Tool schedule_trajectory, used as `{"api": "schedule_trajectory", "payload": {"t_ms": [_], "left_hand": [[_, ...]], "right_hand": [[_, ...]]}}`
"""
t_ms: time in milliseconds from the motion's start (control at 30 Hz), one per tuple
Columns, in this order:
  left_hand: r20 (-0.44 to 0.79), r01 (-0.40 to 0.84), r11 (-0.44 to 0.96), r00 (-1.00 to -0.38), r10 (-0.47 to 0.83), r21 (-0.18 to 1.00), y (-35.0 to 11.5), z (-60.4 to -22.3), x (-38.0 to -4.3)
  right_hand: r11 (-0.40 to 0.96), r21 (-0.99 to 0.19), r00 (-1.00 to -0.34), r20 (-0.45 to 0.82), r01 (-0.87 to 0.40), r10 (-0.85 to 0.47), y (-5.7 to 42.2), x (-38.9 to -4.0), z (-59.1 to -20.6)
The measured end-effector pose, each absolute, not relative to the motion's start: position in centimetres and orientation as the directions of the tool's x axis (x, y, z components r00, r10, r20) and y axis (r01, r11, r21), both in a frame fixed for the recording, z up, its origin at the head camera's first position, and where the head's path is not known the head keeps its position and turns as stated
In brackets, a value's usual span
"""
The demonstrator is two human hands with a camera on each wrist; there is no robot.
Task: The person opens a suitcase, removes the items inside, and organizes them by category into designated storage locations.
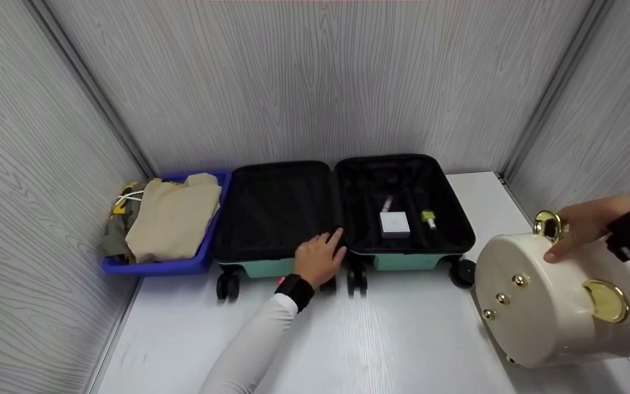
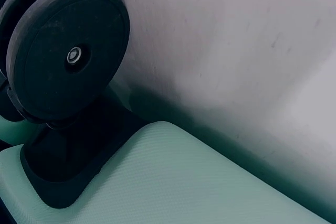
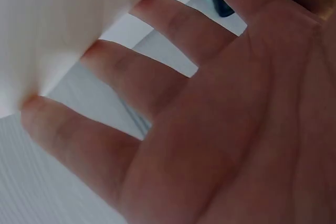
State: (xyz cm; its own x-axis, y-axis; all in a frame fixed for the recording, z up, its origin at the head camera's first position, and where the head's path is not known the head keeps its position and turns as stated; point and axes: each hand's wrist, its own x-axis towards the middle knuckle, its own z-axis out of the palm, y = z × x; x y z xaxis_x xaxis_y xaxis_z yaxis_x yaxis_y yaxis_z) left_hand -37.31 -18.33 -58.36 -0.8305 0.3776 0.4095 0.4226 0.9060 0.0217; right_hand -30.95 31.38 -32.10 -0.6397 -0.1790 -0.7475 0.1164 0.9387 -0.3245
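Note:
An open suitcase with a mint-green shell and black lining lies flat, its two halves side by side. My left hand rests on the near edge of its left half, by the middle hinge, fingers spread. The left wrist view has a black wheel and the green shell, with the hand out of sight. My right hand holds a tilted cream rounded case with gold fittings, the thumb beside a gold ring. In the right wrist view its fingertips press against the pale surface.
Inside the right half are a small white box, a yellow-green item and a slim pinkish stick. A blue bin with a folded beige cloth and camouflage-patterned cloth stands left. Grey panels enclose the white table.

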Motion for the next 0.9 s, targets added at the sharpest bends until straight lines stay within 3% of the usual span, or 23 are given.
{"api": "schedule_trajectory", "payload": {"t_ms": [267, 467, 733, 833, 900], "left_hand": [[0.402, 0.420, 0.907, -0.835, 0.376, 0.024, -18.3, -58.1, -37.2], [0.377, 0.419, 0.907, -0.846, 0.378, 0.031, -18.5, -57.6, -37.2], [0.289, 0.423, 0.890, -0.885, 0.365, 0.171, -18.5, -56.3, -36.8], [0.329, 0.461, 0.864, -0.863, 0.383, 0.203, -17.7, -55.4, -35.8], [0.382, 0.534, 0.819, -0.816, 0.433, 0.212, -16.5, -54.6, -34.6]], "right_hand": [[0.934, -0.348, -0.664, -0.679, -0.085, -0.314, 27.0, -30.6, -32.9], [0.936, -0.177, -0.746, -0.568, -0.304, -0.349, 22.9, -30.0, -33.2], [0.919, -0.116, -0.774, -0.506, -0.377, -0.381, 18.1, -30.4, -33.6], [0.909, -0.089, -0.777, -0.490, -0.407, -0.395, 17.1, -30.7, -34.0], [0.908, -0.081, -0.781, -0.482, -0.411, -0.397, 16.7, -30.7, -34.2]]}}
